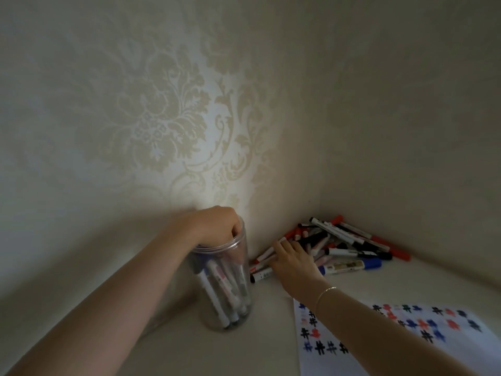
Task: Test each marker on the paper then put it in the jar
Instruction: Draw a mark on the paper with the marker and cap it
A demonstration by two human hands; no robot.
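A clear plastic jar (230, 316) stands near the wall with several markers upright inside. My left hand (217, 223) covers its mouth, fingers curled down into the opening; whether they hold a marker is hidden. To the right, a pile of markers (349, 245) with red, black and blue caps lies in the corner. My right hand (290, 259) reaches into the pile's left side, its fingers stretched over a red-capped marker (264, 255). The white paper (447, 346), covered in red, blue and black test scribbles, lies at the lower right, partly under my right forearm.
Patterned walls meet in a corner right behind the marker pile and stand close behind the jar. The pale tabletop (265, 346) shows between the jar and the paper. The light is dim.
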